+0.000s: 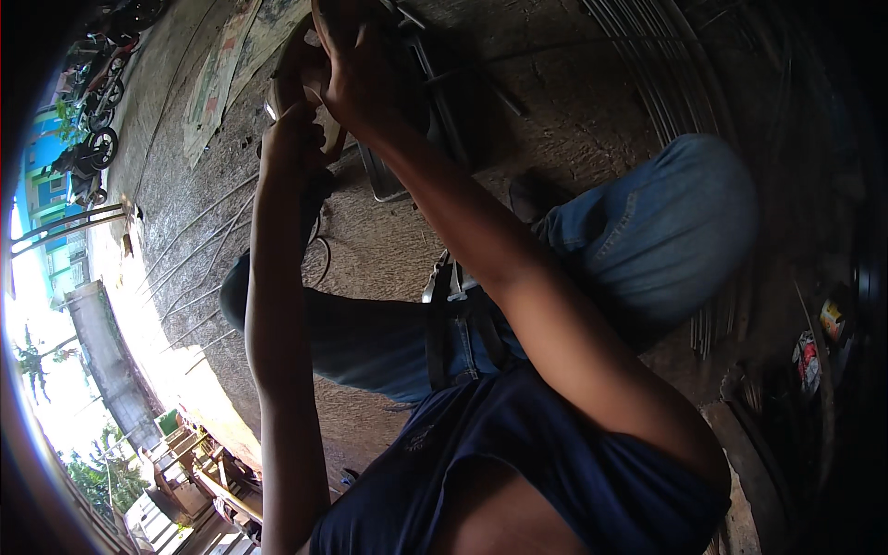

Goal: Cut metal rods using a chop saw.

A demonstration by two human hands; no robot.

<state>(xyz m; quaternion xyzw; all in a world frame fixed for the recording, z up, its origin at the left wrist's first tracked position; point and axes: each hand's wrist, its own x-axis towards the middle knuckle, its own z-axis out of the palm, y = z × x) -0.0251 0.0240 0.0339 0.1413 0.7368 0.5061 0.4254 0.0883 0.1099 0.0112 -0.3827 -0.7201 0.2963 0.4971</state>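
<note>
Both my arms reach to the top of the head view. My left hand [294, 134] is closed, its fingers curled at the lower edge of a brown, rounded, ring-like piece [294, 63]; a small shiny bit shows beside it. My right hand [361, 88] is closed against the same piece's right side, close to my left hand. The kind of piece is too dark to make out, and its top is cut off by the picture's edge. Just right of it stands a dark metal frame [444, 102] on the floor, partly behind my right forearm.
I sit low with my jeans-clad knees [684, 222] apart. Long metal rods [647, 65] lie at the upper right, and thin rods [199, 217] on the rough floor at left. Motorcycles [92, 153] stand at far left. Wooden furniture [190, 472] is at lower left, small litter [807, 361] at right.
</note>
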